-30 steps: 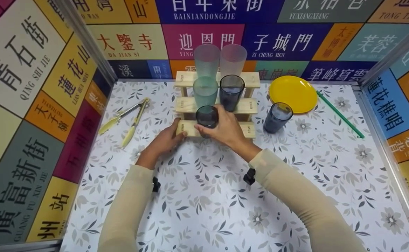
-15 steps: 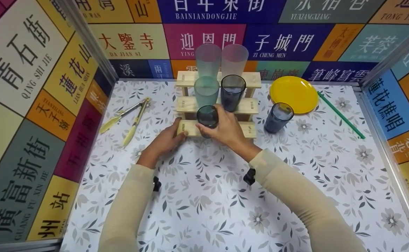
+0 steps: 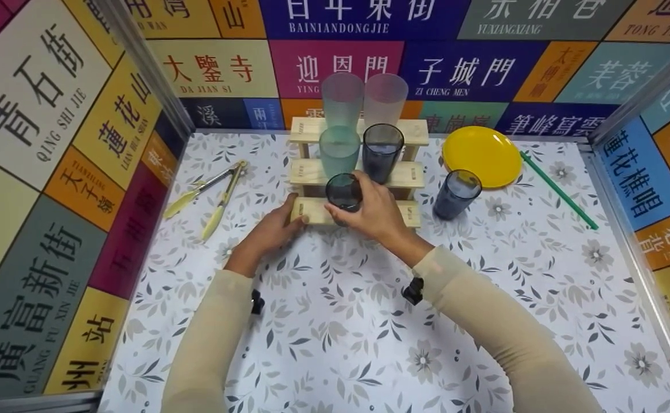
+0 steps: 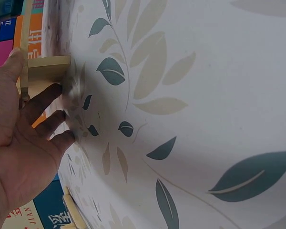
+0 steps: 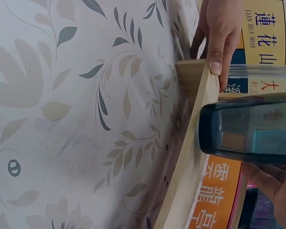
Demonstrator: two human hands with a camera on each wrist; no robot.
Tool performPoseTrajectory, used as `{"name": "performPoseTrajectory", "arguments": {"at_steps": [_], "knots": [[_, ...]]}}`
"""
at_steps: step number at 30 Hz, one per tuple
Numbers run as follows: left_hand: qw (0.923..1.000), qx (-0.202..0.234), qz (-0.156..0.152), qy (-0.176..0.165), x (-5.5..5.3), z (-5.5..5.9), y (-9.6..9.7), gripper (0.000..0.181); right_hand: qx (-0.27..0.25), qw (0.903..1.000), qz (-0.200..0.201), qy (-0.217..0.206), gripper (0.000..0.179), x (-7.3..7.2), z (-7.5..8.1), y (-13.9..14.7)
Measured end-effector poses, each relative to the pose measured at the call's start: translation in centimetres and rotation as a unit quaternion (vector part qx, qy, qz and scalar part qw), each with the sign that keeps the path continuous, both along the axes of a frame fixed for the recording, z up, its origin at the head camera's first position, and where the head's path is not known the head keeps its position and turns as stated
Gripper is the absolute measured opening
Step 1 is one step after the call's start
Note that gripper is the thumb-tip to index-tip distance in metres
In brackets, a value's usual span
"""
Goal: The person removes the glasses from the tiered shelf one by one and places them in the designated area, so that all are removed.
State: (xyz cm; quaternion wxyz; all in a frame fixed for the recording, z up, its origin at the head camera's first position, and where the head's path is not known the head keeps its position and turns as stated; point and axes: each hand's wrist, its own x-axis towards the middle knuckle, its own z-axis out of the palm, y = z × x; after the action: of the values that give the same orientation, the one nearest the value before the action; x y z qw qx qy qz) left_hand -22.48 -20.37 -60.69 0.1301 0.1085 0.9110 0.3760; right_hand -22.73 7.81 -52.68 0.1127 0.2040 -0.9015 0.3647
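Dark glass (image 3: 343, 193), at near step (image 3: 315, 211), gripped by right hand (image 3: 374, 213); wooden rack (image 3: 305, 171), left end held by left hand (image 3: 272, 230).

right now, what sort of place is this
Probably a small staged booth: printed place-name panels wall three sides, metal posts mark the back corners, and a floral-patterned tabletop fills the space between.
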Motion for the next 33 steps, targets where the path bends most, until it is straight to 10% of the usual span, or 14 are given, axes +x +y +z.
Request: {"name": "performPoseTrajectory", "arguments": {"at_steps": [33], "knots": [[0.9994,0.004,0.015,-0.032,-0.3,-0.6,0.0,0.085,-0.004,0.9997,0.017,0.018,0.082,0.8,0.8,4.8]]}}
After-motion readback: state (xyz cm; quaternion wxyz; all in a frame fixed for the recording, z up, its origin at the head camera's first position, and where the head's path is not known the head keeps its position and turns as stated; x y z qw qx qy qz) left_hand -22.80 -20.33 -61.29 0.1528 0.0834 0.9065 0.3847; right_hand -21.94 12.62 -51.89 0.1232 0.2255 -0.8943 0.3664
